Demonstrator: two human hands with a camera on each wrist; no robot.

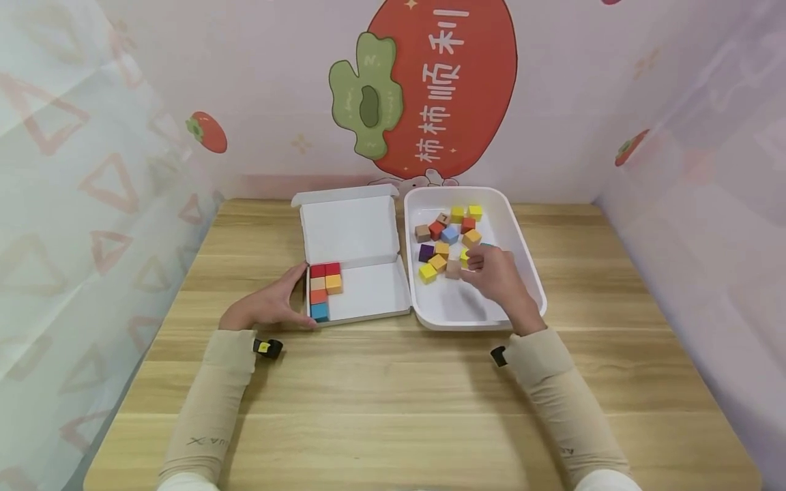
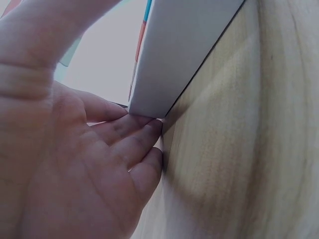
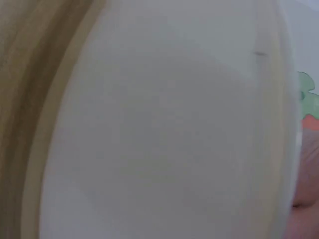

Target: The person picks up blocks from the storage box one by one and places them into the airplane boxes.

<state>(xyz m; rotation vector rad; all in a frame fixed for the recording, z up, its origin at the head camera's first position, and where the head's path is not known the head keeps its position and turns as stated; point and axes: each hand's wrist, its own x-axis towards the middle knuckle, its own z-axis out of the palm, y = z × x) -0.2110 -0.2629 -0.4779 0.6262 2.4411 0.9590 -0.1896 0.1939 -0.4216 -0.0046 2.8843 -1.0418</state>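
Note:
My left hand (image 1: 273, 300) rests against the left end of a white cardboard box (image 1: 368, 290), thumb at its front corner. In the left wrist view, its outstretched fingers (image 2: 137, 142) touch the box's side wall (image 2: 179, 55). Several coloured cubes line the box's left side, among them a blue cube (image 1: 319, 311) and a yellow-orange cube (image 1: 333, 284). My right hand (image 1: 497, 276) is inside a white tray (image 1: 448, 314), fingertips beside a yellow cube (image 1: 464, 258) and a plain wooden cube (image 1: 453, 269). Whether it pinches either one is unclear. The right wrist view mostly shows the tray's wall (image 3: 164, 119).
The box's lid (image 1: 350, 228) stands raised at the back. More loose cubes lie in the tray, including a purple cube (image 1: 426, 253) and a light blue cube (image 1: 450, 235). Box and tray sit side by side on a wooden table (image 1: 381, 402), close to the back wall (image 1: 276, 88).

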